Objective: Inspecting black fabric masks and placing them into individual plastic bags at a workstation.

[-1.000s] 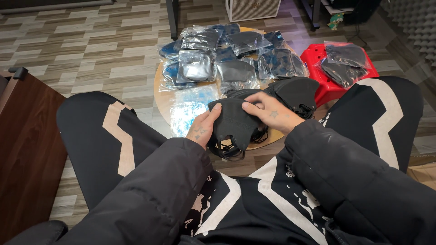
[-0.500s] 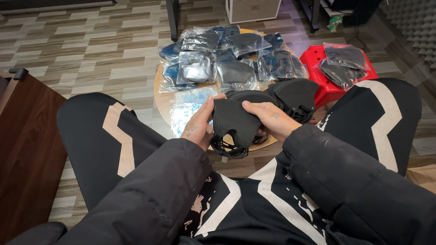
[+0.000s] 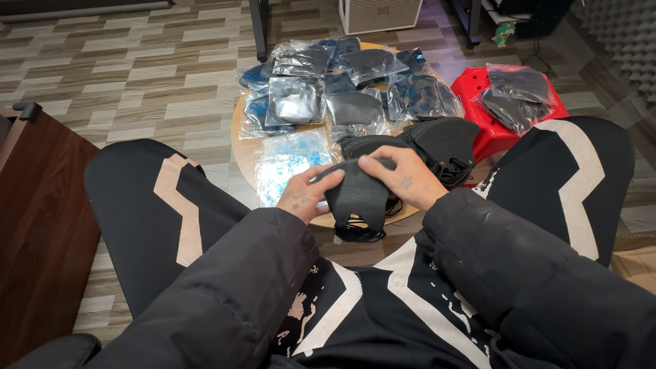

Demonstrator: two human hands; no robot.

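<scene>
Both hands gripped a black face mask (image 3: 357, 195) over the near edge of the round wooden table (image 3: 240, 130): left hand (image 3: 305, 196) pinched its left edge, right hand (image 3: 402, 179) clamped its top. Bagged masks (image 3: 294, 101) covered the table's far side.

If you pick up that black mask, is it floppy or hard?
Probably floppy: the black mask bends between the left hand and right hand, and its ear loops dangle. It looks thin, so likely very light.
</scene>
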